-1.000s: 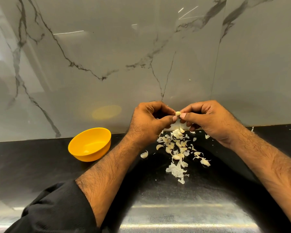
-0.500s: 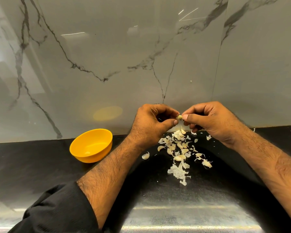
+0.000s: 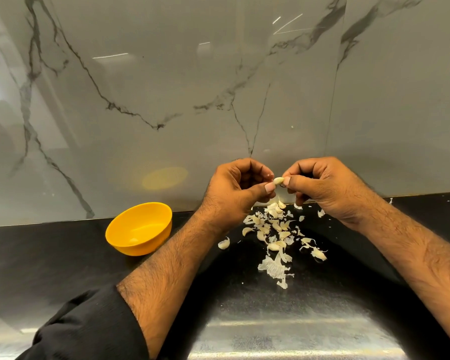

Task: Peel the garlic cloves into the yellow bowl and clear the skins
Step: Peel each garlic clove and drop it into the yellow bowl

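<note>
Pinching a small garlic clove (image 3: 278, 180) between thumb and curled fingers, the right hand (image 3: 325, 189) holds it up in front of the marble wall, and the left hand (image 3: 234, 193) meets it from the other side, its thumb and fingers curled in against the clove's end. Below them a scatter of garlic skins (image 3: 276, 240) lies on the black worktop (image 3: 50, 255). A yellow bowl (image 3: 140, 228) stands to the left, apart from the skins.
</note>
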Demonstrator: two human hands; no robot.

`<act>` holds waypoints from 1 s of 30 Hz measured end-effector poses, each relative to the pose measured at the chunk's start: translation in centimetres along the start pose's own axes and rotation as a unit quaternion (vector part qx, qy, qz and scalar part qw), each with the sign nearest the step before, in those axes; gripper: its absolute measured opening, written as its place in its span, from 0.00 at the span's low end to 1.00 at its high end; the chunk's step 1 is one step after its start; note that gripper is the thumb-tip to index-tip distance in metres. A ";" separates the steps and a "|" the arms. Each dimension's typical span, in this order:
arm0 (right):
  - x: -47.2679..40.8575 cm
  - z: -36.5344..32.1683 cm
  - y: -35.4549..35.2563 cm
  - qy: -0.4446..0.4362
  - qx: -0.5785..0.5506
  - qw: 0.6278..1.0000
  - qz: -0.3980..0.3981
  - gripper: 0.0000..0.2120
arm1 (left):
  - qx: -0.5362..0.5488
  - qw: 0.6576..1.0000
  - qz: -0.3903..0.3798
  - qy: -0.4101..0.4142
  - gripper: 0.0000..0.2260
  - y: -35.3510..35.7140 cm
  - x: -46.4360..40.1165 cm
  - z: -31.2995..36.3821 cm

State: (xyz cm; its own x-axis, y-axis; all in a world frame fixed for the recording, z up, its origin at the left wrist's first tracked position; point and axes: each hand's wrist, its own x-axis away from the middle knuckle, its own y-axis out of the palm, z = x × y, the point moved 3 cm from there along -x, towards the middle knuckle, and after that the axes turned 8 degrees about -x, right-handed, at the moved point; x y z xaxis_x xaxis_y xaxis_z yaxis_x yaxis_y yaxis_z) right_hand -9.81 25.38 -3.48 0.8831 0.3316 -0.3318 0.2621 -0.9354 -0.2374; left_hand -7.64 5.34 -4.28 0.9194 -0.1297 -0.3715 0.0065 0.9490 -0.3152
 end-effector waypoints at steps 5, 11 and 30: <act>0.1 -0.1 0.2 0.008 -0.049 0.999 -0.008 0.04 | -0.027 1.000 0.007 0.001 0.07 0.4 0.1 0.0; 0.0 0.1 0.2 0.009 -0.038 0.999 -0.014 0.05 | -0.019 1.000 -0.005 -0.002 0.10 0.6 0.2 0.2; 0.3 -0.8 0.6 -0.024 0.015 0.999 -0.015 0.13 | 0.020 0.999 0.033 -0.010 0.05 0.0 -0.2 -0.4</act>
State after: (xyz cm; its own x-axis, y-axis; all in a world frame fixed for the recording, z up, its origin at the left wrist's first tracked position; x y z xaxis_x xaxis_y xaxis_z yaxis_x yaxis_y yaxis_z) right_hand -9.08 24.87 -3.01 0.8553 0.3660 -0.3666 0.2765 -0.9210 -0.2745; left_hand -7.98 5.20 -4.59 0.9257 -0.0607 -0.3734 -0.0392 0.9663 -0.2543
